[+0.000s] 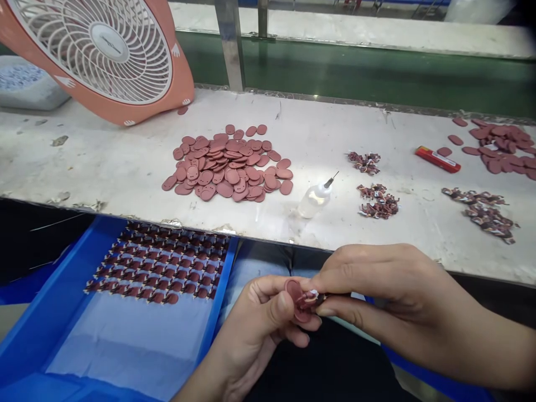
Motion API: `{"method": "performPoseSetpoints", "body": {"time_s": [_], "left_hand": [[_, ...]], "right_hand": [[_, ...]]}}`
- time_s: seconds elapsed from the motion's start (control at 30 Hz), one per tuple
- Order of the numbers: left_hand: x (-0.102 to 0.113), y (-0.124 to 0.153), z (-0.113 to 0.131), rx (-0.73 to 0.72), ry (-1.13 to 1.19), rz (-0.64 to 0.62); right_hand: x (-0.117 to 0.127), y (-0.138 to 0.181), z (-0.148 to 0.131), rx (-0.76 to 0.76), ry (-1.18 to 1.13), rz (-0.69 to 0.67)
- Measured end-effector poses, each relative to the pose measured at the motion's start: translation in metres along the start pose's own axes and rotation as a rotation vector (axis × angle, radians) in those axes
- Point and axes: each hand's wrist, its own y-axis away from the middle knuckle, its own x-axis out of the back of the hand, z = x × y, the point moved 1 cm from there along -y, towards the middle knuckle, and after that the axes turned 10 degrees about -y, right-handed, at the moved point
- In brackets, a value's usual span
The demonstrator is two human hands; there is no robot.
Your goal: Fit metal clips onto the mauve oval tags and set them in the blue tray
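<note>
Blue tray [39, 340]: brown pcs [157, 268] in rows, twd far edge. L hand [259, 318] pinches reddish oval disc [293, 287], thumb + fingers, just off near edge of surface [259, 218]; small fig. [310, 296] against it, pinched by R hand [385, 290].

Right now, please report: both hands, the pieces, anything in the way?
Left hand holding maroon oval disc. Right hand pinching small brown and white figure at disc. Nothing seen blocking hands; transparent needle-tipped bottle beyond, on white worktop.
</note>
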Motion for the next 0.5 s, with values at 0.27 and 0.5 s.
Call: {"method": "performPoseSetpoints", "body": {"time_s": [0.27,0.5], "left_hand": [[-0.0012,0.0006,-0.0001,0.013,-0.014,-0.010],[0.0003,-0.0003,-0.0019,0.013,-0.008,0.006]], "right_hand": [[-0.0006,-0.0020,0.0019,0.027,-0.034,-0.022],[-0.0001,0.0012,0.0015,0.046,0.060,-0.040]]}}
